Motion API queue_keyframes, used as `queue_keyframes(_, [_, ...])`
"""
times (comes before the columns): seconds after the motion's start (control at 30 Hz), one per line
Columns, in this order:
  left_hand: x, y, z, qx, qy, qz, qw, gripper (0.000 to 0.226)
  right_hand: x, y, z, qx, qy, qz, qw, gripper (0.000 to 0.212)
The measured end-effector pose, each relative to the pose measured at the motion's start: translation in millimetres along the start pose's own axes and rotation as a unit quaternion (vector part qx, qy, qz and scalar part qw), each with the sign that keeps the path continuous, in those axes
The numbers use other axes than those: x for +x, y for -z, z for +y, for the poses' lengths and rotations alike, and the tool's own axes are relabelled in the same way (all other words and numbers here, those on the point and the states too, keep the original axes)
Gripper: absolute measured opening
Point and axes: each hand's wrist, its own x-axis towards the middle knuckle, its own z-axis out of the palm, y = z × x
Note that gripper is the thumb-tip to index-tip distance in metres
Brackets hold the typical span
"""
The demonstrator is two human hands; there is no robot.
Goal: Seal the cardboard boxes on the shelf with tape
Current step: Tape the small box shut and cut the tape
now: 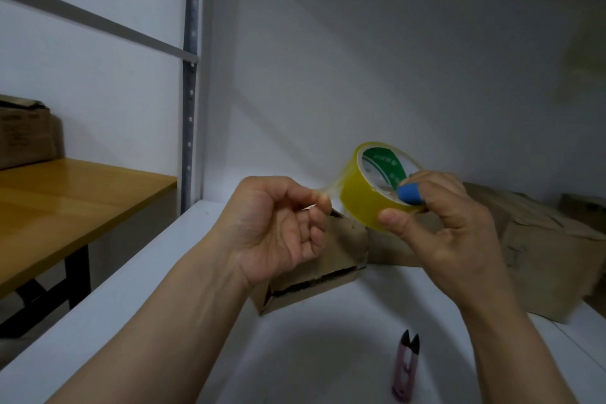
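Above the white shelf (164,289), two hands hold a yellow tape roll (367,197) with its end drawn out.
The right hand (442,229) grips the roll, thumb on the outside and a blue-capped finger in the core. The left hand (278,233) pinches the free tape end. Under the hands a small cardboard box (328,272) sits on the shelf, with a bigger cardboard box (541,256) to its right. Pink snips (406,367) lie nearer.

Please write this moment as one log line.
left hand: pinches tape end | right hand: holds tape roll | small box, snips: on shelf
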Motion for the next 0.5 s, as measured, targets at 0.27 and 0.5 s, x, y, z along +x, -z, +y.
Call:
queue_keyframes(0.27, [0.2,-3.3,-4.0,0.008,0.051,-0.016,0.999,0.021,1.1,-6.5,-2.1,-0.106,0.048,0.035,0.993,0.033])
queue_keyframes(0.5, [-2.5,-8.0,-4.0,0.008,-0.07,0.018,0.997,0.005,-0.6,-11.5,-10.7,-0.053,0.05,0.014,0.997,0.02])
